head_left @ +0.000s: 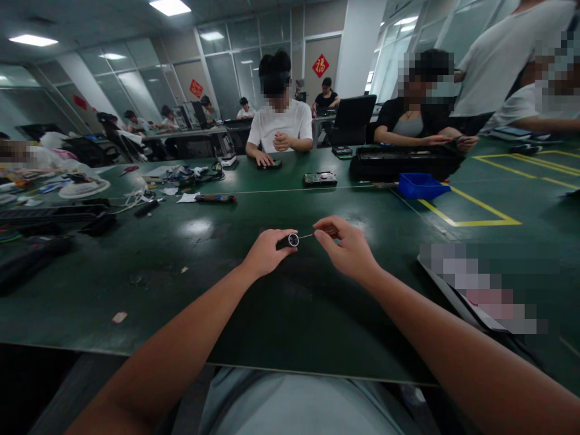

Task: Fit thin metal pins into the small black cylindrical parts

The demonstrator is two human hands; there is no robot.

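In my left hand [266, 251] is a small black cylinder with a silver ring at its end [293, 240]; its exact kind does not show. Thumb and fingers pinch it from both sides, and the ringed end faces right and towards me. My right hand [347, 244] grips a screwdriver [307, 236] by its reddish-brown handle, partly hidden by the fingers. The thin metal shaft points left, its tip at or very near the ringed end. Both hands are just above the green table [290, 314].
Across the table sits a person in white [283, 130]. Nearer lie a hard drive [319, 179], a blue tray [423, 185] and a long black housing [403, 163]. Cables and parts [190, 174] clutter the left. A clipboard-like board with papers [480, 296] lies at right.
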